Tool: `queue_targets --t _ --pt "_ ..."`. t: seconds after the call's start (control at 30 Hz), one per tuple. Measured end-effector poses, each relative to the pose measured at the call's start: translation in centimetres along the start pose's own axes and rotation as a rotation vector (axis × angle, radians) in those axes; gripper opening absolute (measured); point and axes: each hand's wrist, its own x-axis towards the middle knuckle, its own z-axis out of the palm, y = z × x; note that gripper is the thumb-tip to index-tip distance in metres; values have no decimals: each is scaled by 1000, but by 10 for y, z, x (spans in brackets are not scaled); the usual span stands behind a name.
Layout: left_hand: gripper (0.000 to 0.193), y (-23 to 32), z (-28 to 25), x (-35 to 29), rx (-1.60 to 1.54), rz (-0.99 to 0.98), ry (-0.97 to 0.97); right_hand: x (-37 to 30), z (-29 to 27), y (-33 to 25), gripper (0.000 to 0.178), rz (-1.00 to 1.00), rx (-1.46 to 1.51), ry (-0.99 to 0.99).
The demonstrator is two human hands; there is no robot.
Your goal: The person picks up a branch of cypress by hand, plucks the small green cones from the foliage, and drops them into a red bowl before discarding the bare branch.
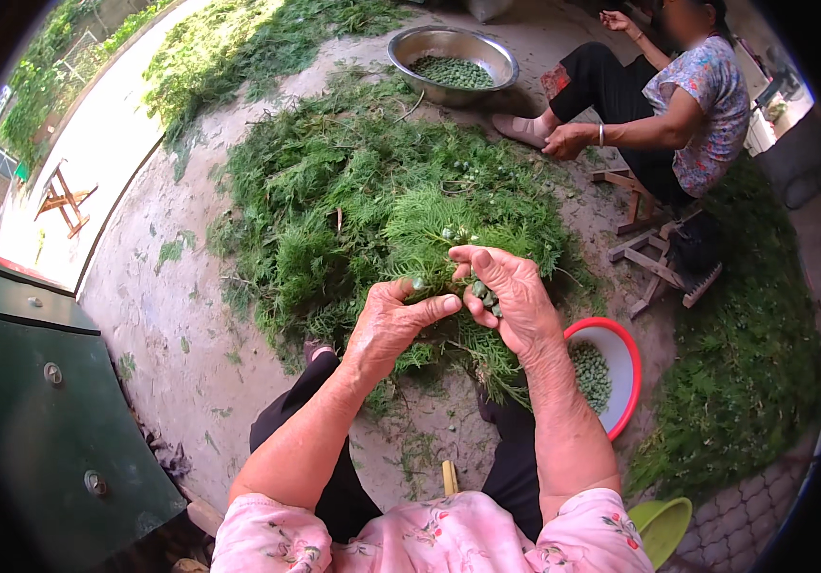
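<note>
My left hand (384,325) is closed around a leafy evergreen branch (427,222), its thumb pointing toward the other hand. A small pale green cone (417,284) shows by its index fingertip. Facing it, my right hand (525,304) has curled fingers with several green cones (486,297) cupped in them. Its thumb and index finger are by the sprig's tip, where more cones (458,235) hang; whether they pinch one is unclear. Beneath both hands lies a large heap of cut evergreen branches (315,191).
A red-rimmed white basin (634,368) of green cones stands beside my right forearm. Beyond the heap is a metal basin (406,48) with more cones. Another person (706,105) sits at far right, near wooden stools (654,258). A green panel (19,411) stands at left.
</note>
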Motion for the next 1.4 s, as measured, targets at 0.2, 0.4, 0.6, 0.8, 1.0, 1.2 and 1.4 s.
queue_targets --t 0.2,0.4,0.6,0.8,1.0,1.2,1.4 --pt "35 0 2 1 82 46 45 -3 9 -1 38 22 -176 65" --pt "34 3 1 -2 -105 122 49 -3 17 2 32 70 -266 66" --pt "22 -7 3 4 18 216 162 -3 19 7 29 58 -213 40" --pt "20 -3 2 1 -1 124 109 0 11 11 27 87 94 108" --pt "19 1 3 -2 100 180 83 1 0 2 29 31 428 11" --pt "26 4 1 -4 267 49 -81 -3 2 -7 21 46 -67 88" --pt "31 11 -3 -6 292 34 -205 -5 -5 -11 19 125 -161 -7"
